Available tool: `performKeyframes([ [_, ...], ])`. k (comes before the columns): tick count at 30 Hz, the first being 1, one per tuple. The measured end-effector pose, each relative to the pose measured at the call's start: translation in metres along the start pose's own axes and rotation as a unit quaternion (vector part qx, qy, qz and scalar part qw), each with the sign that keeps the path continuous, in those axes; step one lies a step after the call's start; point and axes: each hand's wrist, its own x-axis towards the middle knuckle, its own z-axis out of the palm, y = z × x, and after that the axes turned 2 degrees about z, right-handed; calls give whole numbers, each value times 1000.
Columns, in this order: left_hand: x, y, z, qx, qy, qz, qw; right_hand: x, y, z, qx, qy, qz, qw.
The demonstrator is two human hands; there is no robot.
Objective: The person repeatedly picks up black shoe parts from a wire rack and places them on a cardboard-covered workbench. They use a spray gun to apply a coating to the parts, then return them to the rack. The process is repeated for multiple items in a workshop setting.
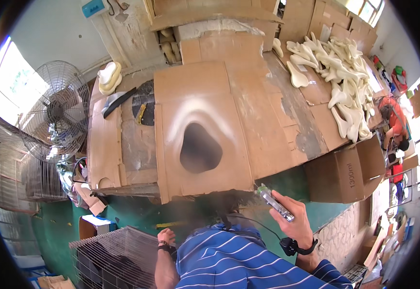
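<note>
My right hand (293, 214) is closed around a slim silvery tool with a green end (276, 205), its kind unclear. It is held just off the table's front edge, green end toward the cardboard. My left hand (166, 235) hangs beside my waist with curled fingers and nothing visible in them. In front of me lies a cardboard sheet (195, 82) on the table. A dark, blurry-edged rounded triangular patch (199, 149) shows on it, with a whitish haze above and around it.
Many cream saddle-shaped pads (342, 72) are heaped at the table's right; a few pale pads (108, 78) are stacked far left. A dark blade-like object (119, 102) lies near them. Around stand a fan (54, 110), a carton (342, 173), a wire cage (118, 255) and another person (394, 120).
</note>
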Motion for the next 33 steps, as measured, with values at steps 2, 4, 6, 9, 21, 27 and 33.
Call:
performKeyframes([
  [2,1,-8,2,19,-7,-1,1000,-8,2,-1,7,-17,-6,1000],
  [4,1,-12,5,46,-15,-6,999,-14,4,0,28,-47,-8,998],
  [6,-3,-12,11,90,-21,-5,996,-11,-3,2,36,-94,-1,995],
  [9,-15,-4,25,121,-15,-3,993,2,-10,13,52,-102,-19,993],
  [21,1,-4,18,47,-31,5,998,1,11,-7,10,-65,4,998],
  [27,3,2,22,7,-99,-20,995,7,7,6,75,-23,8,997],
  [33,46,-9,0,-124,-301,-4,946,-1,25,-11,77,6,34,996],
])
